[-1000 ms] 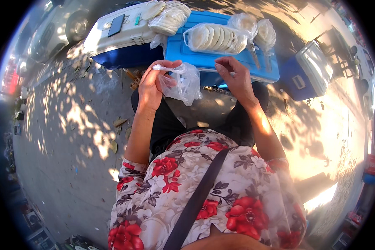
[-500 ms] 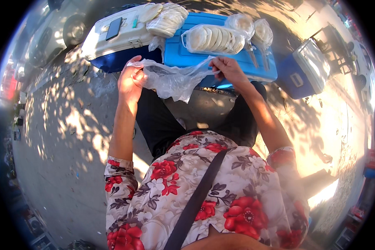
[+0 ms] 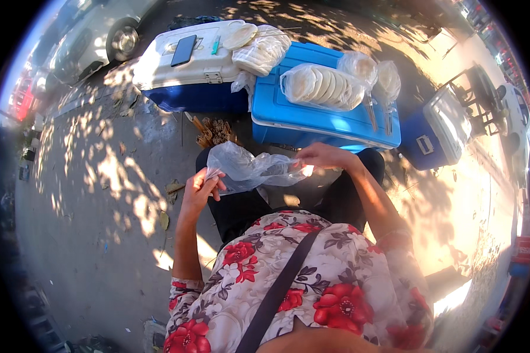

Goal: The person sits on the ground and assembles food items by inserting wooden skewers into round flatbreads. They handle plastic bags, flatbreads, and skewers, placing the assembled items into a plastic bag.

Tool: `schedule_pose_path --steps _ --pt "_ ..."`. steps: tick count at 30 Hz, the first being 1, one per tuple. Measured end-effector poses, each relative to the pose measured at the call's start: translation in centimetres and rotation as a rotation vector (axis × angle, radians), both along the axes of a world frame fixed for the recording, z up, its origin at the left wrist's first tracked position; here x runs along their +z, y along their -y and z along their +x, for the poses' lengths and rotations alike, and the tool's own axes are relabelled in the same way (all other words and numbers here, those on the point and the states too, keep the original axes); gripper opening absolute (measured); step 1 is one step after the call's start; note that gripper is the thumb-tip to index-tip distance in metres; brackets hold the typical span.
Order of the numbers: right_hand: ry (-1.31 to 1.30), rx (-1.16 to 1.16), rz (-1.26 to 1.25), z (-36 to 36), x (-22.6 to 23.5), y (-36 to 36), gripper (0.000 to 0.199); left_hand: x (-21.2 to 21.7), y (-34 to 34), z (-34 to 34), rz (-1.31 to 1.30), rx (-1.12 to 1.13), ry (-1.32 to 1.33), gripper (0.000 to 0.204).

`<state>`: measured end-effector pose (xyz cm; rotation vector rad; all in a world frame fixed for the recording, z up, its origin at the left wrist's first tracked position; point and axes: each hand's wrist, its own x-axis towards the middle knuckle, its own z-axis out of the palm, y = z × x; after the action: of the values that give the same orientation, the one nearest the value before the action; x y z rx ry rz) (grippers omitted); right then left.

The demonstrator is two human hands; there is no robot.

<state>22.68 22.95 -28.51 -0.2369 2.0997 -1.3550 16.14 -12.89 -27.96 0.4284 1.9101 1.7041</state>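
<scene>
A thin clear plastic bag (image 3: 250, 170) is stretched between my two hands above my lap. My left hand (image 3: 202, 187) pinches its left end, and my right hand (image 3: 324, 157) grips the right end. The bag looks puffed out and holds nothing that I can make out. Beyond it, a bagged row of pale round flat discs (image 3: 323, 87) lies on the blue cooler lid (image 3: 271, 97). Two more bagged stacks with sticks poking out, one a wrapped stack (image 3: 358, 67), rest to its right.
At the left stands a white-lidded cooler (image 3: 159, 67) with a phone (image 3: 184, 50) and another bagged stack of discs (image 3: 264, 50). A bundle of thin sticks (image 3: 215, 130) stands on the ground between the coolers. Another blue cooler (image 3: 433, 129) is at the right, and a parked car (image 3: 94, 44) far left.
Both hands have come down nearer my lap with the bag, which has puffed out. My view has shifted, so the coolers sit lower and further right, and the stick bundle now shows.
</scene>
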Motion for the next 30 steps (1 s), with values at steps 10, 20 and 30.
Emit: schedule_pose_path --steps 10,20,30 --pt "-1.207 -0.431 1.191 -24.7 10.5 -3.4 0.039 1.8 -6.6 0.3 -0.025 0.001 -0.549 0.021" --pt "-0.827 -0.574 0.256 -19.2 4.2 -5.3 0.031 6.0 -5.3 -4.5 -0.278 0.173 -0.916 0.038" --pt "-0.278 -0.446 -0.226 -1.4 0.4 0.9 0.022 8.8 -3.2 -5.1 -0.268 0.235 -0.687 0.033"
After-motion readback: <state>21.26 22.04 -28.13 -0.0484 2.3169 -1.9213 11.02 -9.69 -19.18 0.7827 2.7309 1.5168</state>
